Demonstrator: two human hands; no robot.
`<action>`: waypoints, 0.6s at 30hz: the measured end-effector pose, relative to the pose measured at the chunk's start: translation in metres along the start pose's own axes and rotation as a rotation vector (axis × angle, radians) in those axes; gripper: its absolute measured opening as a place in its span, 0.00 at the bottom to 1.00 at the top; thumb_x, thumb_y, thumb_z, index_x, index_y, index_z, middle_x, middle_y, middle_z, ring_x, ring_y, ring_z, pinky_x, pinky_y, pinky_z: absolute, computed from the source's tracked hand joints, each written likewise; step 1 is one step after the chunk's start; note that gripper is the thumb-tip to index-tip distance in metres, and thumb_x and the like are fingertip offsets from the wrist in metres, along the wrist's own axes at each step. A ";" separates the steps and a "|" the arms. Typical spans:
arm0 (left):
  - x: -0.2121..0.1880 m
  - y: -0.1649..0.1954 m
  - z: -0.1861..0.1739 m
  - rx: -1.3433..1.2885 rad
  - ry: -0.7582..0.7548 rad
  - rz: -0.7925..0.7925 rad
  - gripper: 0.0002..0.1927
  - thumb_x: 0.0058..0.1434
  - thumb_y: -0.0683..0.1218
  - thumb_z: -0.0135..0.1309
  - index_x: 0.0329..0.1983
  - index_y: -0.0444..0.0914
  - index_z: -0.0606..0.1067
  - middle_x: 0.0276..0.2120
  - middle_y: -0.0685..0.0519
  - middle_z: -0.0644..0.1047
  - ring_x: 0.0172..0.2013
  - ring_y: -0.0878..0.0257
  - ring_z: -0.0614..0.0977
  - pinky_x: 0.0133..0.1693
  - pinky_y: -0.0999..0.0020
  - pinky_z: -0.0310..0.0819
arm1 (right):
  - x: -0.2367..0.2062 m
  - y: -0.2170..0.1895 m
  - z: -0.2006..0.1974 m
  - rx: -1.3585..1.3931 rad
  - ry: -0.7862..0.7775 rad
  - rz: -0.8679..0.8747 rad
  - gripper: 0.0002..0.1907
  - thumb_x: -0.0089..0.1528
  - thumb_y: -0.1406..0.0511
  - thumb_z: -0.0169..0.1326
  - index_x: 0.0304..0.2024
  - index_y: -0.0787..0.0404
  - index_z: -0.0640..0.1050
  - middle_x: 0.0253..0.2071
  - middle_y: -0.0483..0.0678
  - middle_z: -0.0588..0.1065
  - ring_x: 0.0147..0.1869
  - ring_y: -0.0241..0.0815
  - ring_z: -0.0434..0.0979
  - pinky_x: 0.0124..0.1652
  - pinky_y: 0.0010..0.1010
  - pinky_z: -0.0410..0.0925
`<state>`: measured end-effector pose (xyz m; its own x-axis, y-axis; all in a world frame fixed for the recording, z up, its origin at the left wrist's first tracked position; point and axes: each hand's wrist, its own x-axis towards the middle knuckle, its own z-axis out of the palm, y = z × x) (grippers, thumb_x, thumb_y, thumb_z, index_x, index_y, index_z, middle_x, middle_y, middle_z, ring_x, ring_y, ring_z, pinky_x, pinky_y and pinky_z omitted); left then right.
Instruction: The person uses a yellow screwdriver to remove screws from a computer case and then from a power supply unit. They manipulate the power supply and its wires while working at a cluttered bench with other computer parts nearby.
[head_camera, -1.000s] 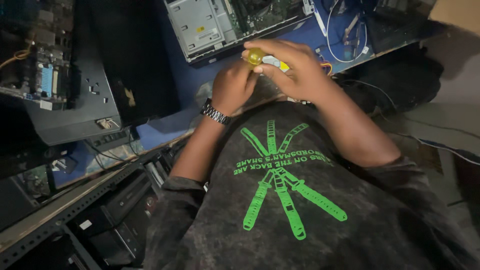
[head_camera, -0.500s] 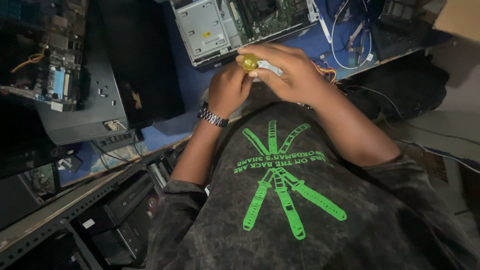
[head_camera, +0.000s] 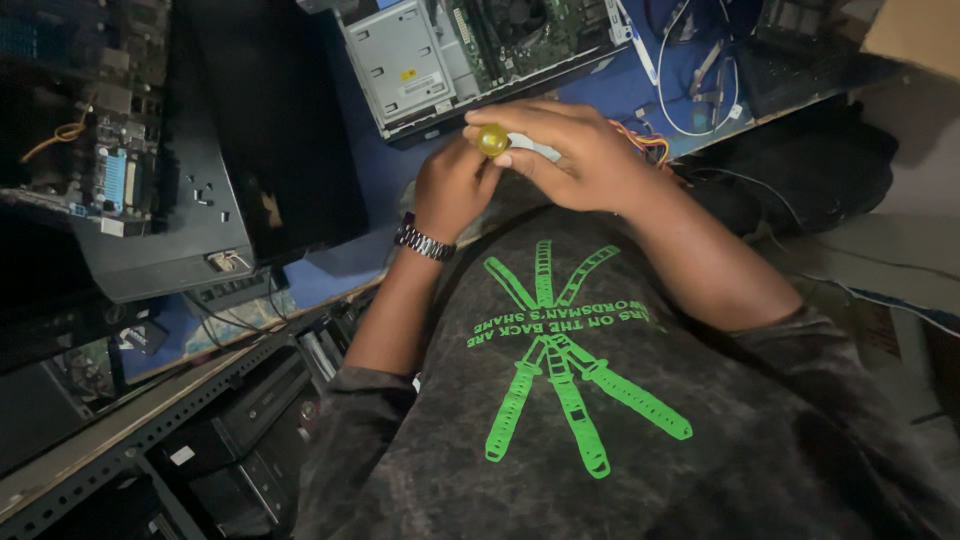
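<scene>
Closest to the camera is the person's dark shirt with a green print (head_camera: 560, 360), and just above it both hands meet at the near edge of the desk (head_camera: 350, 255). The right hand (head_camera: 585, 150) is curled shut around a screwdriver (head_camera: 492, 139), whose round yellow handle end shows between the fingers (the shaft is hidden, so where its tip sits cannot be told). The left hand (head_camera: 455, 185), with a wristwatch (head_camera: 424, 241) on it, is closed too and touches the handle from the left. This looks like a regrip or adjustment of the tool rather than driving a screw. Beyond the hands lies an open computer case (head_camera: 470, 55), just past the handle; any move toward it calls for clearing the case's near edge. Right of the case are loose cables (head_camera: 690, 90); left of it a black panel (head_camera: 270, 130) and a circuit board (head_camera: 100, 150) crowd in, so open room is narrow.
</scene>
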<state>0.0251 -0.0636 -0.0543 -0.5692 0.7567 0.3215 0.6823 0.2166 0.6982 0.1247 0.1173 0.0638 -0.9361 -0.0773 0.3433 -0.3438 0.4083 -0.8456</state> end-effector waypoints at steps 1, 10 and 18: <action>-0.002 -0.001 0.001 0.009 -0.004 -0.017 0.08 0.61 0.44 0.62 0.42 0.38 0.78 0.34 0.46 0.79 0.35 0.47 0.82 0.35 0.53 0.76 | 0.000 0.000 0.000 0.012 0.000 -0.011 0.21 0.70 0.71 0.56 0.66 0.64 0.72 0.59 0.53 0.79 0.63 0.48 0.81 0.62 0.37 0.72; -0.006 -0.001 0.005 0.100 0.042 0.022 0.07 0.60 0.47 0.62 0.41 0.42 0.80 0.33 0.48 0.80 0.33 0.49 0.83 0.34 0.55 0.77 | 0.005 -0.004 0.001 0.015 -0.019 0.004 0.17 0.69 0.65 0.59 0.59 0.63 0.76 0.53 0.51 0.80 0.57 0.47 0.83 0.57 0.35 0.73; -0.008 -0.011 0.009 0.215 0.083 0.075 0.05 0.60 0.46 0.62 0.36 0.41 0.79 0.30 0.48 0.79 0.31 0.49 0.82 0.33 0.54 0.76 | 0.004 0.009 0.016 0.136 0.006 -0.065 0.17 0.71 0.60 0.55 0.56 0.66 0.73 0.50 0.52 0.78 0.55 0.45 0.80 0.55 0.34 0.72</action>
<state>0.0263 -0.0660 -0.0703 -0.5427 0.7245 0.4249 0.8011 0.2946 0.5210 0.1167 0.1061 0.0514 -0.9111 -0.0939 0.4012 -0.4111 0.2759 -0.8688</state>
